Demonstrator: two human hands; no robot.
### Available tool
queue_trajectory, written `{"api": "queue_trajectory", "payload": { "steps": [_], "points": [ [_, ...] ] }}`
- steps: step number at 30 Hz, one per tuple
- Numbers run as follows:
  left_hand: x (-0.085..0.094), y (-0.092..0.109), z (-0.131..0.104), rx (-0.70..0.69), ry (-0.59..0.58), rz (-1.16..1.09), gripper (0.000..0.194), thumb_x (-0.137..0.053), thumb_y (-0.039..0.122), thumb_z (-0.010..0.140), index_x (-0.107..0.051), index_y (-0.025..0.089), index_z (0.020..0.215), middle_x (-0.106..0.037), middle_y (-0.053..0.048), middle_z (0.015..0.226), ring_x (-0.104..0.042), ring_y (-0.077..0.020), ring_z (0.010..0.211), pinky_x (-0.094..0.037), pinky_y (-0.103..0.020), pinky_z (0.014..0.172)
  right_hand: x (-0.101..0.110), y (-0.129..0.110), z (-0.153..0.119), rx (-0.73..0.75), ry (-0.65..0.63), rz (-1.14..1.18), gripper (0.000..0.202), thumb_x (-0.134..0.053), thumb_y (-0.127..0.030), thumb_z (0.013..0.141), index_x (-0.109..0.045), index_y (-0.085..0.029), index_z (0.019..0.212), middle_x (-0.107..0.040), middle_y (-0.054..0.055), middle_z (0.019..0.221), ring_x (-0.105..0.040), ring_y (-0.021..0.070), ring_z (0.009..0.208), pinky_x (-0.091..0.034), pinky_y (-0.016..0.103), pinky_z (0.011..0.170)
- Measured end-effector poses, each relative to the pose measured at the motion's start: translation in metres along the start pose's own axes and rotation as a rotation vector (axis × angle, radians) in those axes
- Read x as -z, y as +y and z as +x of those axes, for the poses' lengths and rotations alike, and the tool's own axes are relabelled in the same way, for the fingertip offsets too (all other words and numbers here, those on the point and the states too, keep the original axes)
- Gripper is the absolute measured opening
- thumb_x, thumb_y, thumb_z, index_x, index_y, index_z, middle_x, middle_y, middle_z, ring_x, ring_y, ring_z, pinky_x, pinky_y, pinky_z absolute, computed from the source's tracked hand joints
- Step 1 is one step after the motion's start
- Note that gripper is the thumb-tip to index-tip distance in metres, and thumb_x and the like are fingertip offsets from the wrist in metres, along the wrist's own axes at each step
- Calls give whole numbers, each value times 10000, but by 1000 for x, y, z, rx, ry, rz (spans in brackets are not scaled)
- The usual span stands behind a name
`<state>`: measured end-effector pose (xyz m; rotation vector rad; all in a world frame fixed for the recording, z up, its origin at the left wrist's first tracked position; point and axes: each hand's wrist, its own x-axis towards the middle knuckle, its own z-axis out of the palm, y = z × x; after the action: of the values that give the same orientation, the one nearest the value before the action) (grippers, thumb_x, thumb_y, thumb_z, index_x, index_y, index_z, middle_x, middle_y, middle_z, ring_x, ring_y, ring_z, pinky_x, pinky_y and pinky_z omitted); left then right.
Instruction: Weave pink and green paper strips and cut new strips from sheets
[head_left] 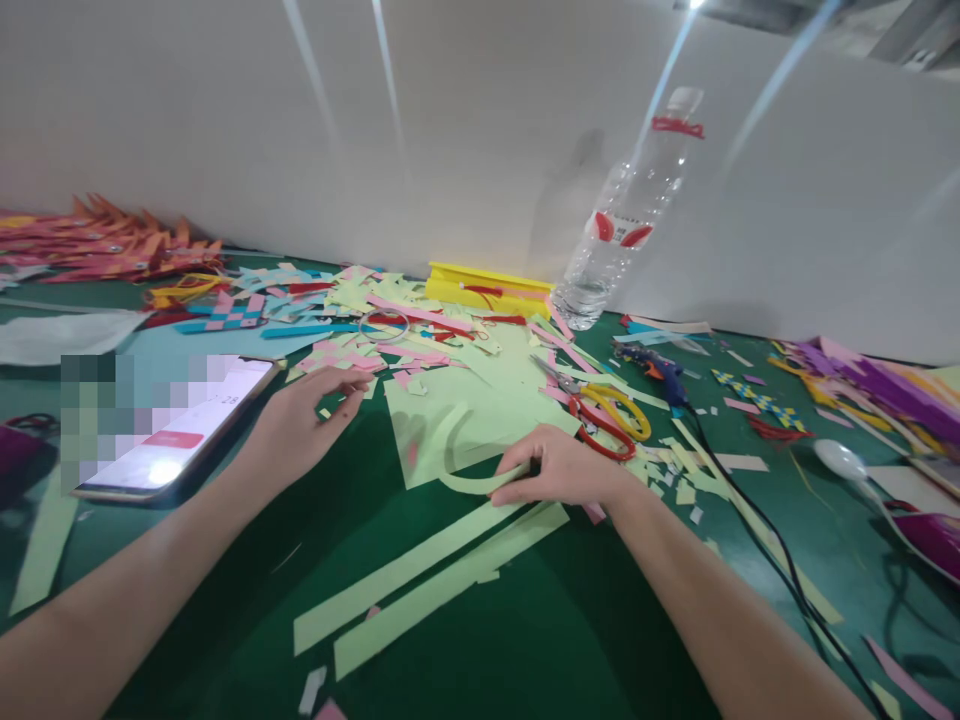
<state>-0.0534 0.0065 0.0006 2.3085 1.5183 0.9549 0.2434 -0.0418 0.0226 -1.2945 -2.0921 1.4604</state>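
My right hand is closed in a pinch on one end of a curved pale green paper strip, whose free end arcs up over a pale green sheet. My left hand is beside the phone, over paper scraps. Its fingers are loosely bent and apart, and no object shows in them. Two straight pale green strips lie side by side below my right hand. Scissors with red and yellow handles rest just beyond that hand.
At the left a lit phone lies on the green table. A plastic bottle leans by the wall. On the right are a glue gun with a black cord and a white spoon. Paper scraps cover the back.
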Motion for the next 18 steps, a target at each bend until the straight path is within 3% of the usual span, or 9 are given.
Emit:
{"api": "queue_trajectory", "payload": {
  "steps": [3,6,8,10,13,18],
  "points": [
    [-1,8,-3,-114,-36,2,306,-441,375,910,-614,168,1055,-671,-104,1064,-619,-244,961,-502,-330,712,3,-1,-1,-27,38,-31,244,-728,-419,693,-718,-175,713,-590,-27,604,-460,87,523,-346,216,484],
    [-3,23,-10,-395,-110,-30,210,-457,295,925,-617,181,996,-670,-70,941,-589,-205,922,-452,-350,816,5,0,-1,-58,101,-77,293,-702,-459,708,-677,-169,678,-550,-35,541,-450,89,498,-335,220,473],
    [-5,35,-16,-580,-224,-73,148,-494,272,918,-625,204,934,-661,-32,853,-571,-175,847,-413,-345,841,5,2,1,-71,147,-98,317,-680,-480,724,-653,-171,661,-532,-42,516,-442,87,478,-327,223,471],
    [-7,46,-22,-738,-360,-92,212,-608,406,852,-621,211,932,-657,-19,838,-557,-179,827,-379,-353,864,6,5,2,-65,197,-106,314,-676,-480,732,-645,-176,662,-520,-49,497,-438,85,463,-322,224,471],
    [-11,57,-29,-820,-493,-103,396,-686,557,729,-609,198,877,-604,-5,754,-532,-173,746,-342,-367,892,8,10,5,-40,290,-97,296,-678,-470,741,-655,-179,693,-522,-51,487,-452,90,459,-337,230,480],
    [-13,56,-29,-799,-613,-81,472,-711,590,681,-622,203,934,-595,-5,784,-532,-187,776,-319,-349,887,12,19,6,33,518,75,330,-734,-456,695,-586,-180,592,-504,-52,511,-463,86,447,-332,230,456]
  ]
}}
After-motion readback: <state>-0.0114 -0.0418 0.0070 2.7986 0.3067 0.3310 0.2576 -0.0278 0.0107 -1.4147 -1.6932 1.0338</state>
